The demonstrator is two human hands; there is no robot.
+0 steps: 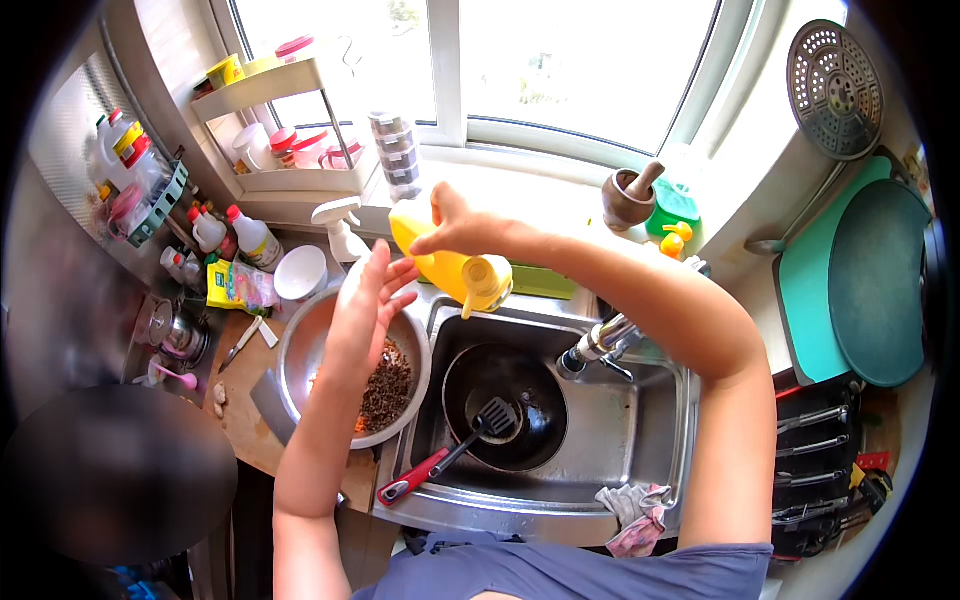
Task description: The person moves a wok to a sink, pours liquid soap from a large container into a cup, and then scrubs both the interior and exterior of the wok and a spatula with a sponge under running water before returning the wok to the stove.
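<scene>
My right hand (468,226) is wrapped round a yellow plastic bottle (440,266) and holds it tilted above the far left of the sink, its round-capped end lower and to the right. Close by on the left, my left hand (366,300) is raised with its fingers apart, empty, over a large metal bowl (290,385). Dark, crumbly bits and some orange pieces (388,390) lie in the bowl. In the steel sink (610,440) sits a wet black wok (472,372). A slotted spatula (412,475) with a red and black handle leans across it and the sink's front rim.
The faucet (600,342) rises behind the sink, and a rag (637,515) hangs over the front rim. A white spray bottle (342,228), a white bowl (301,272) and a knife (243,342) are left. A mortar (628,200) stands on the sill.
</scene>
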